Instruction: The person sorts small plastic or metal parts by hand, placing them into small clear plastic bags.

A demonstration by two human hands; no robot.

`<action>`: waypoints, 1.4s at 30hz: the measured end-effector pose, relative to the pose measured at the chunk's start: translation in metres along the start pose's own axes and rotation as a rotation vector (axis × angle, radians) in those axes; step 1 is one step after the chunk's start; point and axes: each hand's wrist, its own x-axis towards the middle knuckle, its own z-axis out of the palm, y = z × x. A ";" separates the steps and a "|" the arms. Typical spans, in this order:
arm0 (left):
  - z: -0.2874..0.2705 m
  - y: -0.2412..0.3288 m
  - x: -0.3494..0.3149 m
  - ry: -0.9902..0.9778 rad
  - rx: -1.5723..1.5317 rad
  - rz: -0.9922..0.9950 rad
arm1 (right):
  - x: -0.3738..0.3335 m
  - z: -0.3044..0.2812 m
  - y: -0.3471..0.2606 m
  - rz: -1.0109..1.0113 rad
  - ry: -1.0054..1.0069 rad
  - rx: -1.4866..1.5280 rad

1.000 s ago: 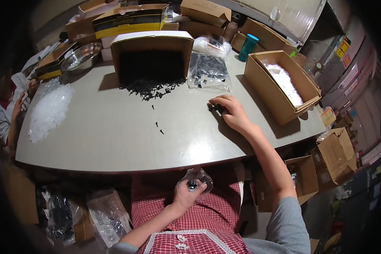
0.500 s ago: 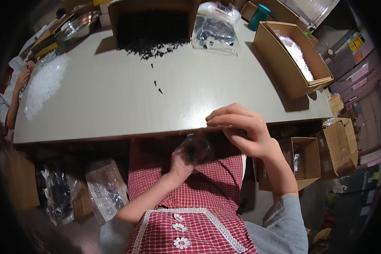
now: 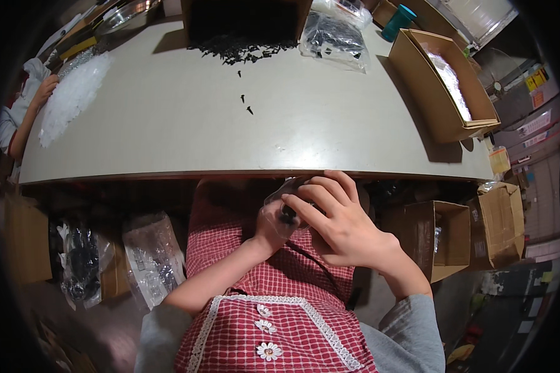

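Note:
Over my lap, just below the table's front edge, my left hand (image 3: 270, 233) is closed on a small clear plastic bag (image 3: 271, 210). Dark contents (image 3: 287, 214) show through the film, too blurred to count. My right hand (image 3: 350, 231) reaches across from the right, its bent fingers on the upper part of the bag; its thumb is hidden behind them. Ahead on the table lie a few single black screws (image 3: 249, 110). Behind them a heap of small black pieces (image 3: 246, 55) spills from an open cardboard box (image 3: 303, 15).
White pieces (image 3: 74, 99) are piled at the left beside another person's hand (image 3: 46, 90). Bagged black parts (image 3: 335, 40), a teal cup (image 3: 398, 23) and a long cardboard box (image 3: 426, 93) stand at the back right. Bags (image 3: 152, 255) and open boxes (image 3: 448, 239) flank my lap.
My right hand has come down from above the table edge onto the bag in my left hand. The view has shifted slightly, so the table appears higher.

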 end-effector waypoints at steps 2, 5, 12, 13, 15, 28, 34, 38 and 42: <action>0.008 0.008 0.006 0.023 -0.128 -0.021 | -0.002 0.006 -0.002 0.019 0.000 -0.106; 0.008 0.012 0.011 0.071 -0.131 0.111 | -0.006 0.019 -0.002 0.028 -0.041 -0.096; 0.020 -0.010 -0.003 0.113 -0.512 -0.213 | -0.007 0.024 -0.005 0.060 -0.015 -0.088; 0.020 -0.008 0.001 0.104 -0.517 -0.212 | -0.010 0.029 -0.003 0.049 -0.061 -0.112; 0.006 0.002 0.006 0.043 -0.239 -0.105 | -0.008 0.015 -0.005 0.039 -0.048 -0.031; -0.053 -0.010 -0.007 -0.240 0.074 -0.196 | -0.004 -0.023 -0.007 -0.023 0.098 0.159; -0.114 0.081 -0.006 -0.287 -0.132 -0.250 | 0.023 -0.017 -0.020 -0.177 0.184 0.376; -0.124 0.110 -0.001 -0.351 -0.301 -0.080 | 0.047 -0.001 -0.030 -0.347 0.195 0.452; -0.142 0.128 0.001 -0.249 -0.202 -0.090 | 0.056 -0.014 -0.031 -0.336 0.275 0.445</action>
